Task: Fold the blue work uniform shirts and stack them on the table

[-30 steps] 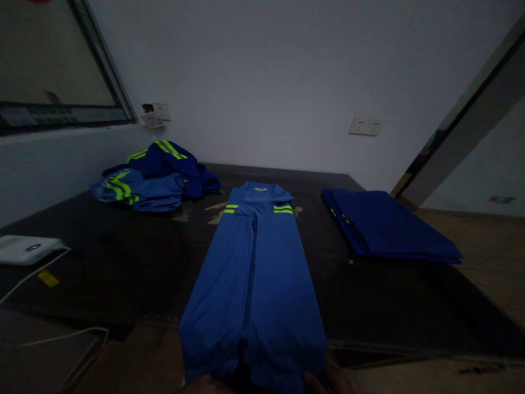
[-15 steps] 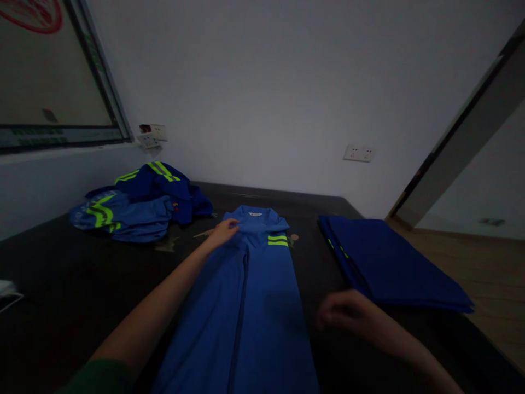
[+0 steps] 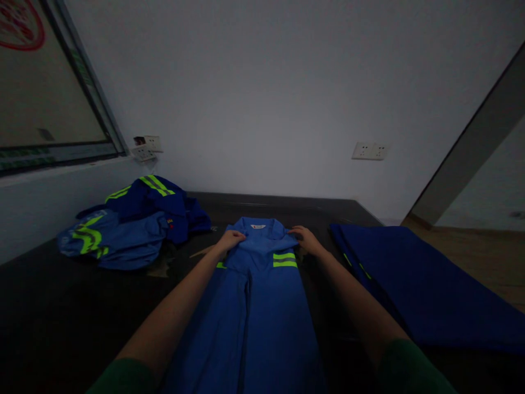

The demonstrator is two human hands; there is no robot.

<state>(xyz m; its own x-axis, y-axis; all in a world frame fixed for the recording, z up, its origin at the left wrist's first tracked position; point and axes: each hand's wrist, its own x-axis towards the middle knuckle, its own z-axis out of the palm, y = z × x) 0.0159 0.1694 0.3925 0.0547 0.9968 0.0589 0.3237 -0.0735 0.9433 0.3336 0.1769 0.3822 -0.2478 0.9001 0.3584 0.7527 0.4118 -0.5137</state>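
Note:
A blue garment [image 3: 274, 306] with yellow-green and grey stripes lies lengthwise on the dark table, its collar at the far end. My left hand [image 3: 230, 241] is at the garment's left shoulder, fingers closed on the cloth there. At the right shoulder, my right hand [image 3: 304, 238] has its fingers bent over the edge of the cloth; whether they pinch it is too dark to tell.
Crumpled light blue clothing [image 3: 131, 241] and dark blue clothing [image 3: 164, 200] lie at the far left. Folded dark blue cloth [image 3: 426, 284] is on the right. A wall with sockets [image 3: 369, 151] stands behind the table [image 3: 262, 201].
My right hand has moved forward and left, from beside the garment's middle to its right shoulder. My left hand stays at the left shoulder. The camera view has shifted slightly.

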